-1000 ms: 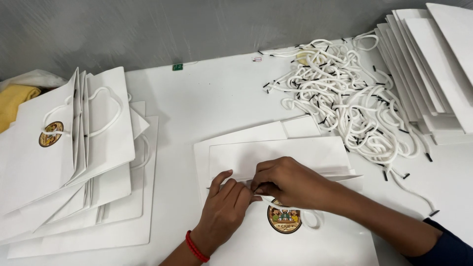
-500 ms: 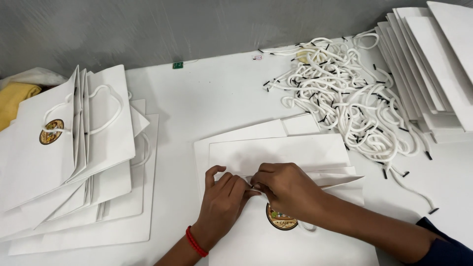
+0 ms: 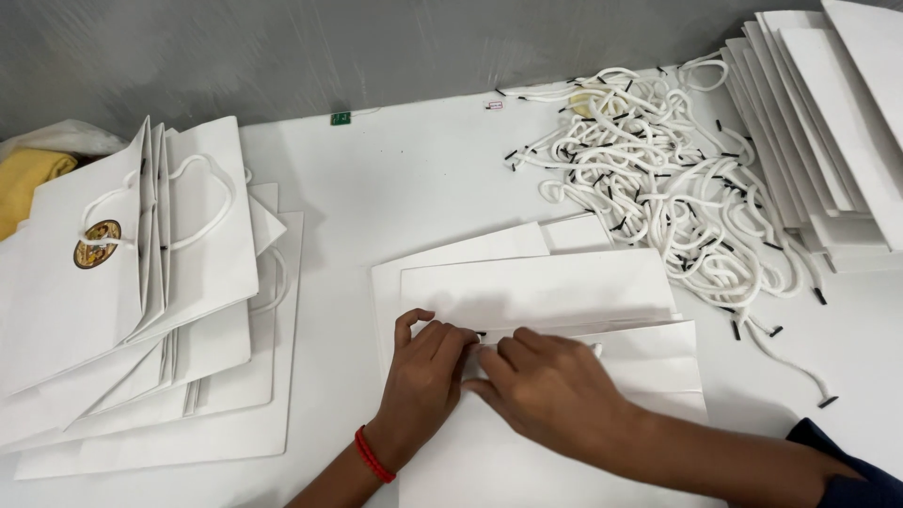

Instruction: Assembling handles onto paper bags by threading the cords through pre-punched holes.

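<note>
A flat white paper bag (image 3: 564, 292) lies on the white table in front of me. My left hand (image 3: 425, 372) and my right hand (image 3: 555, 390) meet at the bag's upper edge, fingertips pinched together on a white cord with a black tip. My right hand covers the round emblem on the bag's face. A red band circles my left wrist (image 3: 374, 455).
A stack of white bags with cord handles (image 3: 141, 282) lies at the left, one showing a round gold emblem (image 3: 97, 245). A heap of loose white cords with black tips (image 3: 658, 169) lies at the back right beside a fanned stack of flat bags (image 3: 837, 122). Yellow cloth (image 3: 28, 179) at far left.
Both hands have shifted slightly down the bag and closed together at its edge. The round emblem, visible before under my right wrist, is now covered.
</note>
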